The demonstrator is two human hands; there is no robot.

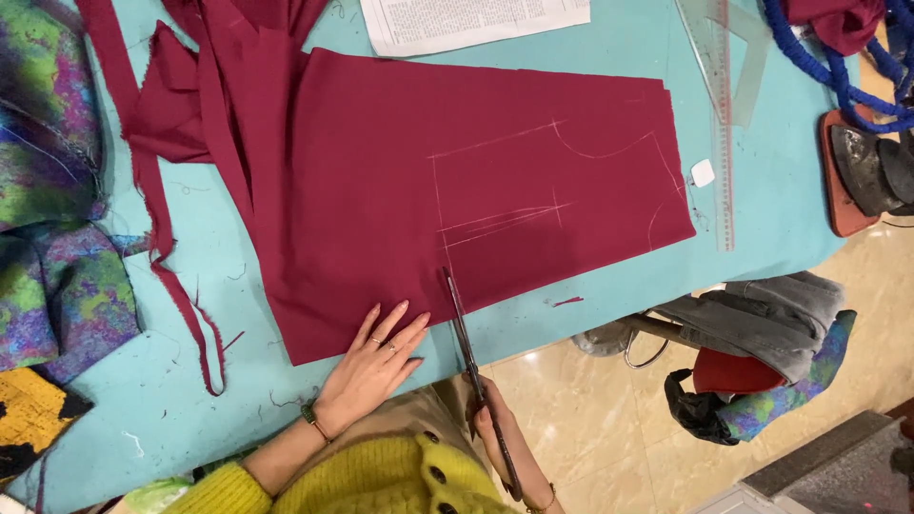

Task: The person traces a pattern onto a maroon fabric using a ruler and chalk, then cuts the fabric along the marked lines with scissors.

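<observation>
A dark red cloth [457,181] lies flat on a turquoise table [190,381], marked with white chalk lines [533,181]. My left hand [376,362] presses flat on the cloth's near edge, fingers spread. My right hand [500,438] grips long scissors [462,328] at the handles. The blades are together and their tip rests on the cloth at the lower end of a chalk line, just right of my left hand.
Red cloth strips [171,238] trail at the left beside multicoloured fabric [57,286]. A clear ruler [724,124], white chalk [703,173], a printed paper [466,24], blue cord [838,67] and an iron [866,171] lie at the far side. A chair with clothes [752,343] stands right.
</observation>
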